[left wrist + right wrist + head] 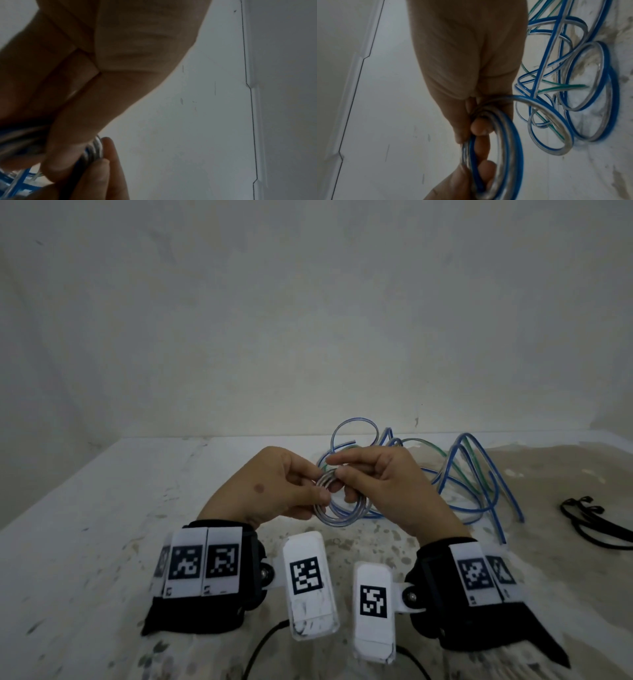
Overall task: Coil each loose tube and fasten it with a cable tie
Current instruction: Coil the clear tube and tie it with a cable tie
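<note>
Both hands hold up a small coil (334, 520) of clear tube with a blue stripe, just above the white table (102, 508). My left hand (317, 489) pinches the coil's left side between thumb and fingers. My right hand (339, 470) pinches its top, with fingers curled through the ring. The right wrist view shows the coil (518, 152) as several stacked loops, with one wider loop leading off into the loose tubes (573, 81). Only a short stretch of the coil (93, 151) shows past the fingers in the left wrist view. No cable tie is in either hand.
A tangle of loose blue-striped and green-striped tubes (465, 436) lies behind and to the right of my hands. Black cable ties (586, 509) lie at the table's right edge. A black cord (263, 642) runs near the front. A plain wall stands behind the table.
</note>
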